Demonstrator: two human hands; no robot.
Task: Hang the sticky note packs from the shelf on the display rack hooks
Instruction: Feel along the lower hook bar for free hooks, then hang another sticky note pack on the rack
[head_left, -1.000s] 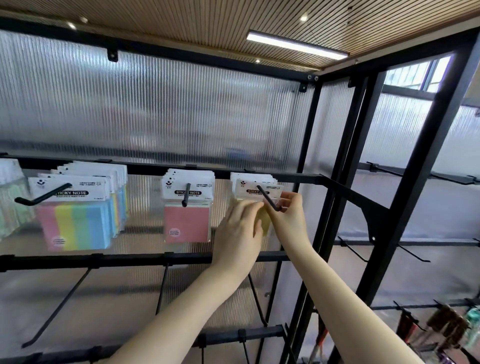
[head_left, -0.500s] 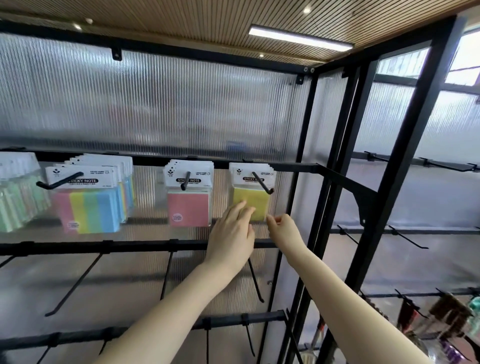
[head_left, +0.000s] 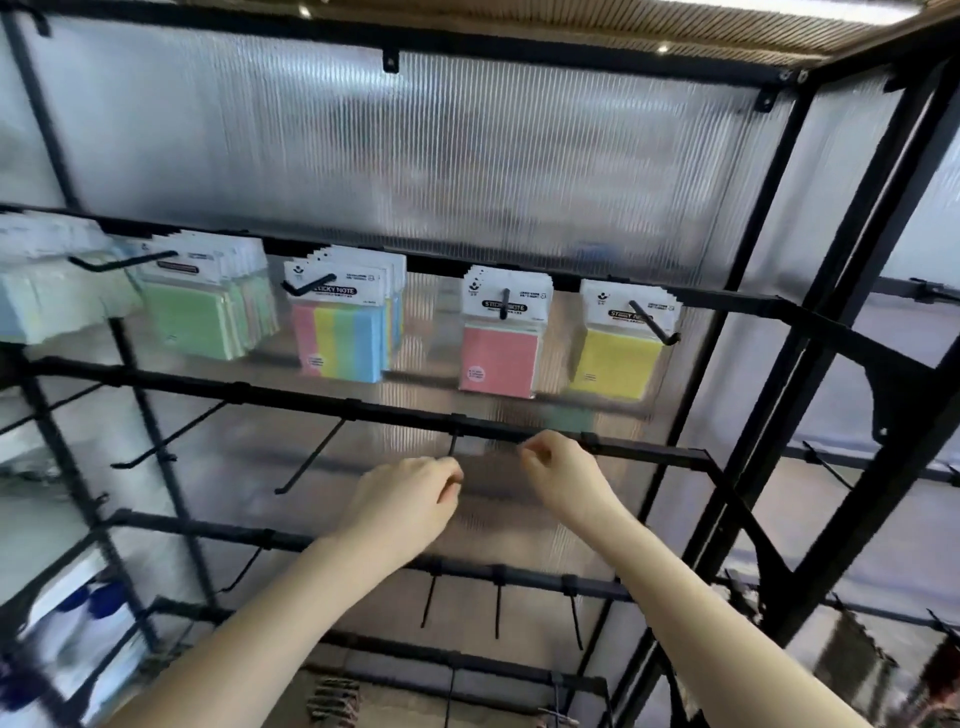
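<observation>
Sticky note packs (head_left: 343, 343) hang in a row from the top rail (head_left: 434, 262) of a black display rack (head_left: 897, 218). From the right we see a yellow bundle (head_left: 615, 364), a pink bundle (head_left: 498, 358), a striped bundle in pink, yellow and blue, a green bundle (head_left: 197, 322), and a blurred pale blue one (head_left: 31, 312) at the far left edge. Each bundle hangs by its white header card on a black hook, such as the one through the yellow bundle (head_left: 652, 322).

Below the pink and yellow bundles, both of our hands are raised in front of the second rail (head_left: 291, 397). The left hand (head_left: 410, 493) and the right hand (head_left: 561, 478) are near each other but apart. Their fingers are loosely curled, and neither holds a pack. The left fingertips are very close to a short hook under that rail, but we cannot tell whether they touch it.

Bare hooks (head_left: 310, 456) angle out from the second rail, and more hang from the rails beneath. A ribbed translucent panel (head_left: 467, 156) backs the rack.

We judge that we are between packs, with nothing being hung right now. The next move calls for fetching another pack from the shelf, which we cannot make out here. We then line up the hole in its header card with a hook's upturned tip, lift it over and slide it back.
</observation>
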